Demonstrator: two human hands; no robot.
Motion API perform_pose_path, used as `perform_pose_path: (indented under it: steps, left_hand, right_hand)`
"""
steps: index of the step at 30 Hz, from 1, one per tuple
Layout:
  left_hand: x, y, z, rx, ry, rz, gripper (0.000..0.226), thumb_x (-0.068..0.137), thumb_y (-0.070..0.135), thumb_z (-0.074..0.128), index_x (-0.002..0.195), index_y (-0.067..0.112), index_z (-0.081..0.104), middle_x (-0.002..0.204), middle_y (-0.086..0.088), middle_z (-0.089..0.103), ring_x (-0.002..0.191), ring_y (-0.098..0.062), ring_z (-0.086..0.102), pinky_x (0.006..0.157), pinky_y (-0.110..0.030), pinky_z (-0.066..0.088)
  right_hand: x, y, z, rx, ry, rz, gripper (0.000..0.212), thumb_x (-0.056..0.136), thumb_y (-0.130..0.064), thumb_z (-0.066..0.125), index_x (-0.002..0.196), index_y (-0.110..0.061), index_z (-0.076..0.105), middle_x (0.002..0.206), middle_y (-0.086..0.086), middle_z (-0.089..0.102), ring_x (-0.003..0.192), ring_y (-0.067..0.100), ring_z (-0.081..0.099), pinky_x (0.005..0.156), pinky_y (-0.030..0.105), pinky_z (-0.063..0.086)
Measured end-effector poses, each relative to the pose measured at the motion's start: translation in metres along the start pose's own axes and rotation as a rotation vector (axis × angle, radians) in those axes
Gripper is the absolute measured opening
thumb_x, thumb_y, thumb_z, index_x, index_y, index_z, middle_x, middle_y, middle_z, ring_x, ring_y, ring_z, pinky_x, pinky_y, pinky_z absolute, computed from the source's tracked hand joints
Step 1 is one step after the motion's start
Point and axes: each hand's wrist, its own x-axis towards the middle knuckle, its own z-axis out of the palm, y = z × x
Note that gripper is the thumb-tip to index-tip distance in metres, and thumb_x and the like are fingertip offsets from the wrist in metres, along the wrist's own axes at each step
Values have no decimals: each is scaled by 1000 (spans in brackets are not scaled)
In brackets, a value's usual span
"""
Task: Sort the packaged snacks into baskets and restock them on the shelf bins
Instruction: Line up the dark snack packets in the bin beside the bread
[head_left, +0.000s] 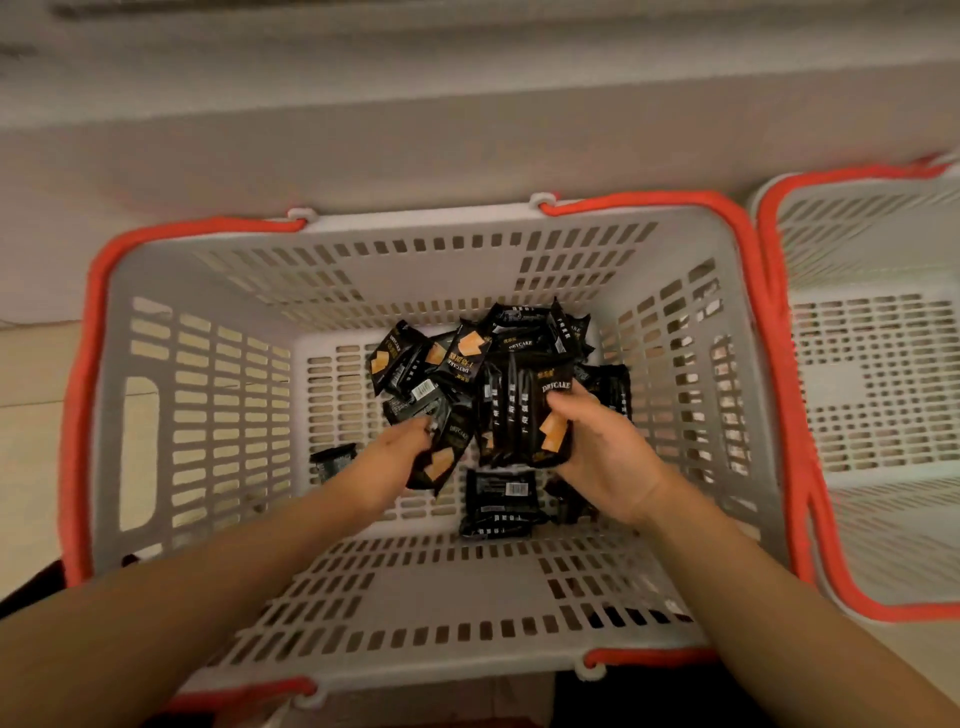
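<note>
Nearest the camera, two bare forearms are reaching down into a grey slotted basket (156, 322) with red handles. The left hand (400, 447) is curling round one black snack packet (441, 457), pinching its upper part so that it is hanging tilted, long axis running from upper right down to lower left. The right hand (602, 452) is gripping a bunched stack of packets (524, 415), thumb on the printed front and fingers wrapped behind; these are standing roughly upright, long axes pointing away from the person, the word DRYCAKE at the far end.

The packets look light, thin and glossy, so I judge they will be sliding against each other; a stack is best squeezed across its short width near the middle, and gently, since the cake inside is probably brittle.

Under the hands, a barcoded packet (498, 499) is lying flat on the basket floor, long axis running left to right. Farther off, a loose pile of packets (467, 348) is pointing every way. To the right, just beside this basket, a second basket (872, 364) is showing no packets in its visible part.
</note>
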Motion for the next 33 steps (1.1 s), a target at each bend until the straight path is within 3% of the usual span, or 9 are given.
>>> perform_pose_path:
  steps: [2,5,9,13,16,21,25,30,33]
  left_hand:
    - [-23,29,-4,-180,1,42,29,100,17,32,98,10,61,102,-19,65,89,-30,58,86,-39,43]
    - [-70,66,-7,-292,-64,209,34,98,27,35,106,8,62,98,-14,69,86,-25,65,83,-36,50]
    - [-130,103,-8,-254,-11,433,24,94,11,37,97,14,61,91,-9,66,82,-22,59,80,-35,44]
    - [-186,123,-19,-157,12,702,21,97,11,44,106,18,62,87,13,67,78,0,60,78,-25,46]
    - [-220,133,-29,-210,58,826,22,95,10,47,99,21,66,88,11,70,78,0,62,78,-24,47]
    - [-263,144,-49,-270,110,942,17,93,14,53,104,23,61,89,8,73,75,-3,66,61,-19,51]
    - [-284,153,-63,-346,137,948,18,93,14,52,106,21,61,92,3,73,79,-10,67,71,-31,53]
    - [-306,170,-92,-344,310,1130,20,94,10,50,101,25,61,88,5,73,80,-8,68,69,-22,53]
    - [-313,178,-109,-356,371,1171,25,98,20,42,106,28,64,102,5,71,97,-9,65,84,-28,52]
  right_hand:
    - [-17,-16,15,-73,32,-66,12,87,-19,49,95,-23,57,69,-10,65,69,6,63,72,25,49]
    - [-47,-40,48,-100,15,-191,11,86,-20,50,94,-19,58,70,-6,62,69,7,59,68,20,48]
    - [-89,-67,99,-41,-78,-362,10,83,-18,49,88,-10,52,62,-5,62,58,4,60,57,17,51]
    - [-124,-79,143,-38,-169,-415,29,76,-29,53,85,-12,74,81,7,71,78,16,68,72,28,57]
    - [-138,-82,172,-139,-148,-498,27,76,-28,54,88,-10,71,86,10,69,79,18,67,73,29,56]
    - [-151,-88,220,-282,-112,-643,43,75,-33,58,104,-2,65,99,14,66,92,23,64,81,33,53]
    - [-151,-89,265,-355,-142,-736,17,80,-33,61,84,-25,76,88,0,73,84,13,69,74,24,56]
    - [-134,-90,318,-387,-93,-864,16,83,-32,56,84,-30,72,74,-11,68,74,4,61,76,27,50]
    - [-118,-91,349,-409,-68,-848,22,93,-25,52,77,-28,67,58,-17,58,58,-5,52,71,24,41]
